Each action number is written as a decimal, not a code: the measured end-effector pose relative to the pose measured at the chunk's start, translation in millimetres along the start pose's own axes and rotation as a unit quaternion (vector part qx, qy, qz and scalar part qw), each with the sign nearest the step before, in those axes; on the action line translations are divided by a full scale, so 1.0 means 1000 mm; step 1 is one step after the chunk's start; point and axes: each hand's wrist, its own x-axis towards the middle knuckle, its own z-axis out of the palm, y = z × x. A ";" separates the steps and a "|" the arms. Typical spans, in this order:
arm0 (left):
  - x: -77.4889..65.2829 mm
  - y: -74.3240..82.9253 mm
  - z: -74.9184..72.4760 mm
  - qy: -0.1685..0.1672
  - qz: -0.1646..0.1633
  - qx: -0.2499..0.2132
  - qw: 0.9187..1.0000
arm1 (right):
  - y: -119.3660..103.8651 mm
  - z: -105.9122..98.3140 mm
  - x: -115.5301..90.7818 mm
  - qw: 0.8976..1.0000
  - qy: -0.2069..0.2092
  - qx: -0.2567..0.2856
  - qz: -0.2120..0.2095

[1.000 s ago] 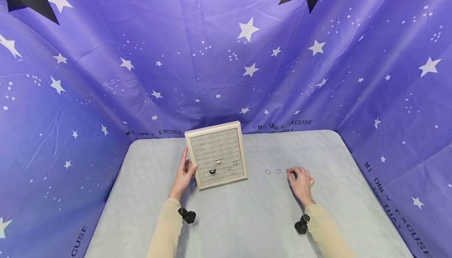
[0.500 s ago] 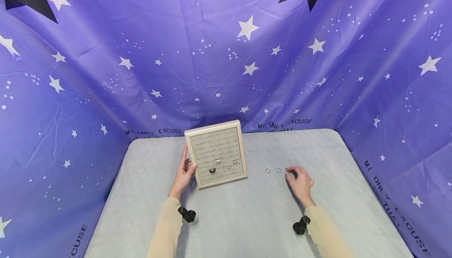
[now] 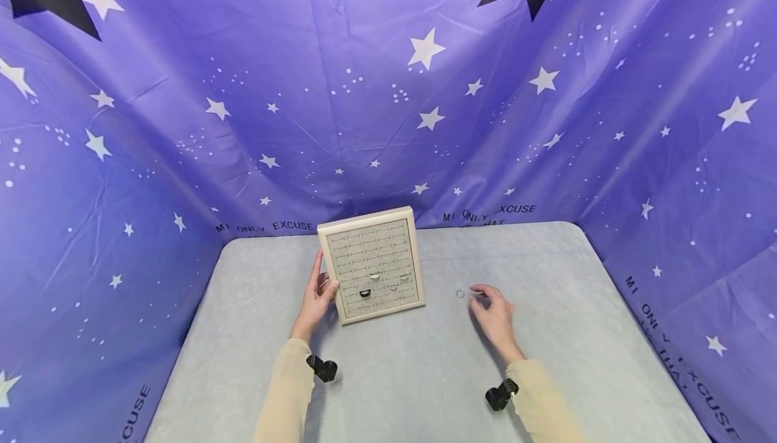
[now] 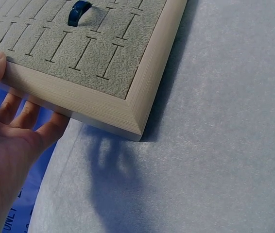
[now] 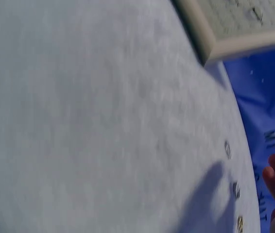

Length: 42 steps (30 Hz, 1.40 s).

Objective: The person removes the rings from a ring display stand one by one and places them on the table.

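Observation:
My left hand (image 3: 314,305) grips the left edge of a ring display board (image 3: 341,308), which stands tilted on the table. In the left wrist view the thumb rests on the pale wooden frame (image 4: 94,108) and the fingers lie under it. Several rings sit in the board's slots, among them a dark ring (image 3: 365,293) and a silver ring (image 3: 375,276). My right hand (image 3: 494,321) hovers by the loose rings, thumb and forefinger apart, nothing seen between them. Three loose rings show in the right wrist view: a near ring (image 5: 228,149), a middle ring (image 5: 236,190) and a patterned ring (image 5: 240,224).
A grey cloth-covered table (image 3: 400,382) spreads around the board and the rings. Purple star-printed curtains (image 3: 364,126) close in the back and both sides. A black wrist camera (image 3: 501,395) is strapped to the right sleeve, another camera (image 3: 322,368) to the left.
My right hand has moved left from the rightmost loose ring toward the leftmost one, its fingertips parting. My left hand and the ring display board have stayed in place.

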 end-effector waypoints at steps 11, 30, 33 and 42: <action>0.000 -0.001 -0.001 0.000 0.000 0.011 1.000 | -0.024 0.021 -0.006 0.998 0.000 0.037 -0.047; 0.002 0.001 -0.002 -0.002 -0.014 0.009 1.000 | -0.072 0.055 0.002 0.990 -0.065 0.060 -0.109; -0.002 0.012 0.000 -0.007 -0.008 0.008 1.000 | -0.078 0.060 0.004 0.988 -0.080 0.070 -0.112; -0.004 0.018 0.002 -0.014 -0.013 0.008 1.000 | -0.100 0.072 0.013 0.981 -0.123 0.077 -0.128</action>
